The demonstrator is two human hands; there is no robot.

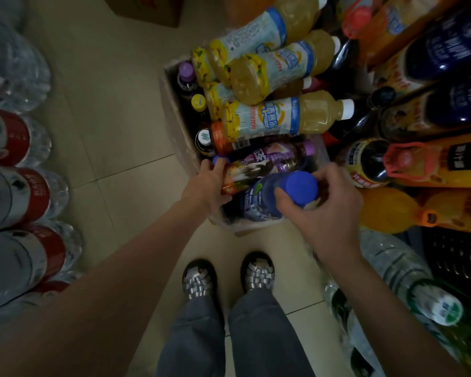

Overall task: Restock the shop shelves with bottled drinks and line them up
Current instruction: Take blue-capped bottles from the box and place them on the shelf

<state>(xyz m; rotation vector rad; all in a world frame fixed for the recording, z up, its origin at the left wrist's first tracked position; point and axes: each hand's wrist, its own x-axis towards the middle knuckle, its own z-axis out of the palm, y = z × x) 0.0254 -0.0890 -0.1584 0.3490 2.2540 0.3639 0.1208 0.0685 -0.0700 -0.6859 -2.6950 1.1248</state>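
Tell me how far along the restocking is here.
Early or midway. The shelves on the right hold drinks. The right hand grips a blue-capped bottle; the left hand holds another in the cardboard box, which is still piled with juice bottles.

A blue-capped bottle (272, 197) with a blue and white label is seen at the near end of an open cardboard box (174, 118) on the floor, its cap tilted upward. Beside it, a bottle with an orange and white label (245, 172) is laid on its side, and a purple-capped bottle (278, 156) is laid just behind that. Four pale yellow juice bottles (288, 118) with white caps and light blue labels are stacked on their sides across the box top. Small upright bottles with purple and yellow caps (186, 72) are packed along the box's left wall.
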